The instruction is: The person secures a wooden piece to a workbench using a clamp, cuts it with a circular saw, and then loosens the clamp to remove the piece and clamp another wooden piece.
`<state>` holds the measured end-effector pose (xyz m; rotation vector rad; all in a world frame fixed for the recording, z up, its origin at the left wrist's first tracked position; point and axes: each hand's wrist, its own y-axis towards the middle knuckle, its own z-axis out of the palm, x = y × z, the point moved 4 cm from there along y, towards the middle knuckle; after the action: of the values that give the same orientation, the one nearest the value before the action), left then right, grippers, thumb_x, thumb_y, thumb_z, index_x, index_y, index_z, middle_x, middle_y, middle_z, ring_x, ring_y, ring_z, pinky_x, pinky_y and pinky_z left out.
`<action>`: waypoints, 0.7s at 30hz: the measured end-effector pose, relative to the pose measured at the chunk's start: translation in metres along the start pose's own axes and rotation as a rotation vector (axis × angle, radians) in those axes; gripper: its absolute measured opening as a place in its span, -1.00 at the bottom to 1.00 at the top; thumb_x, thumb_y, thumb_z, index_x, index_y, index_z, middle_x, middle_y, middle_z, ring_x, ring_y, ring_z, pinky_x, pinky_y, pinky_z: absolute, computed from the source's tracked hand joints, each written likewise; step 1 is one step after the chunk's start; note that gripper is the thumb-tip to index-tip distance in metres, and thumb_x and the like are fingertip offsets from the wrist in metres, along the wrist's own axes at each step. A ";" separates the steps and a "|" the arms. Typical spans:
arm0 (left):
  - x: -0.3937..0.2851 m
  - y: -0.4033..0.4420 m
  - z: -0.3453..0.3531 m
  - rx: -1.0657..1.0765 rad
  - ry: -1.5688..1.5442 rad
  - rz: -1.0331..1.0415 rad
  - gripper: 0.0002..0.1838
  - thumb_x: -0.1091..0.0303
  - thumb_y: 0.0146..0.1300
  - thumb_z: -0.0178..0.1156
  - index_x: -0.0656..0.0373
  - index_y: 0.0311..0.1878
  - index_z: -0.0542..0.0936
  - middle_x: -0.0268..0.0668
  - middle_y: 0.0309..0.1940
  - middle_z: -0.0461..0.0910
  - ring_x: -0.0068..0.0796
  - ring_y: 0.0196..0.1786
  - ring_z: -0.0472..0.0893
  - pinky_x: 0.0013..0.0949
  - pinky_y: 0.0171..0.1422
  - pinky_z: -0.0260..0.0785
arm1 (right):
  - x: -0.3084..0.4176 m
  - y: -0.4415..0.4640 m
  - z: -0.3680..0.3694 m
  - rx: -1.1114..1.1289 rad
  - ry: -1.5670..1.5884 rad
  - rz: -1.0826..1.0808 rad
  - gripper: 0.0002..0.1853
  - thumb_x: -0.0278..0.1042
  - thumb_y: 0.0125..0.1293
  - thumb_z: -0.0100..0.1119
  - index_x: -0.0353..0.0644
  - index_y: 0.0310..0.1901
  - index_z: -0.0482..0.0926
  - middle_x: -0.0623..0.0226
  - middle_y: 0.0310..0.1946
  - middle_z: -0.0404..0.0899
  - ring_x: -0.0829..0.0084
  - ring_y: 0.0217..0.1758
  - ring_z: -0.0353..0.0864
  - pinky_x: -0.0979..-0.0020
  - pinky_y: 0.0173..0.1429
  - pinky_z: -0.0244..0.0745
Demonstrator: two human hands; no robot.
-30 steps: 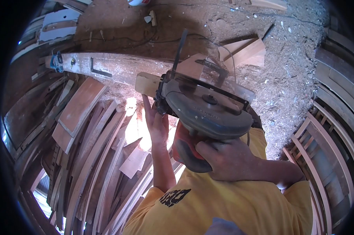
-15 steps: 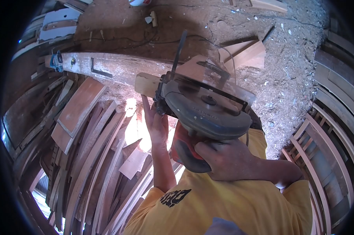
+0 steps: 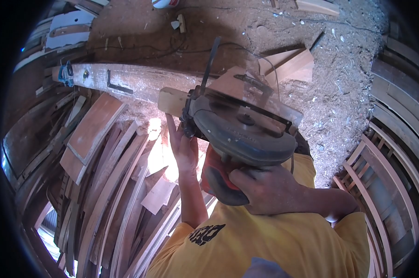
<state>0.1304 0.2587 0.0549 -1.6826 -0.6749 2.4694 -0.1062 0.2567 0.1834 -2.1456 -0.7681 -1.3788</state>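
My right hand (image 3: 270, 189) is closed around the dark handle of a circular saw (image 3: 242, 134). The saw has a red body and a rounded, dusty grey blade guard. Against the saw's left end lies a short pale wooden block (image 3: 170, 101). My left hand (image 3: 184, 143) grips low at that end, its index finger reaching up to the block's lower edge. Its other fingers curl beside the saw's black front parts, and what lies under them is partly hidden. The saw covers most of the cutting area.
Beyond the saw stretches a long worn plank (image 3: 140, 81), bearing a black metal square (image 3: 116, 85) and a blue tool (image 3: 66, 74). Stacked boards (image 3: 103, 185) line the left side. Wooden frames (image 3: 371, 162) stand at right. Cut panels (image 3: 290, 65) and a cord lie on the shaving-strewn ground.
The wooden block and the fingers of my left hand appear very slightly further left. My right hand keeps its grip on the saw handle.
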 end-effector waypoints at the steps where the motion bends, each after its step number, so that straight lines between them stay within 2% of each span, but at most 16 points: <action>1: 0.000 0.001 -0.001 0.001 0.000 0.001 0.02 0.58 0.24 -0.04 0.27 0.68 -0.36 0.22 0.35 0.44 -0.13 0.42 0.50 -0.14 0.58 0.25 | 0.000 0.001 0.000 -0.001 -0.001 0.000 -0.75 -0.42 0.15 0.19 -0.29 -0.12 0.55 0.08 -0.34 0.65 0.09 -0.22 0.72 0.15 -0.04 0.60; 16: -0.009 0.008 0.000 -0.013 0.035 0.010 0.00 0.59 0.27 -0.04 0.26 0.69 -0.35 0.23 0.38 0.40 -0.09 0.46 0.46 -0.09 0.57 0.26 | 0.003 0.014 0.001 -0.001 -0.009 -0.029 -0.72 -0.40 0.15 0.21 -0.31 -0.10 0.55 0.05 -0.37 0.64 0.10 -0.23 0.70 0.17 -0.02 0.59; 19: -0.010 0.009 -0.004 -0.006 0.031 0.009 0.01 0.59 0.27 -0.03 0.24 0.69 -0.35 0.22 0.38 0.40 -0.08 0.45 0.46 -0.09 0.57 0.27 | 0.003 0.016 0.005 0.059 -0.018 0.000 -0.71 -0.40 0.15 0.21 -0.31 -0.10 0.55 0.06 -0.37 0.63 0.10 -0.24 0.71 0.18 -0.04 0.59; 21: -0.009 0.009 -0.009 0.009 0.003 0.020 0.01 0.59 0.27 -0.02 0.23 0.69 -0.35 0.21 0.38 0.41 -0.09 0.45 0.46 -0.09 0.57 0.28 | 0.005 0.018 0.003 -0.005 -0.022 -0.031 -0.71 -0.40 0.14 0.22 -0.30 -0.10 0.55 0.06 -0.37 0.63 0.11 -0.24 0.71 0.19 -0.08 0.60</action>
<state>0.1435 0.2502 0.0565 -1.6982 -0.6489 2.4784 -0.0902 0.2464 0.1847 -2.1645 -0.8100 -1.3768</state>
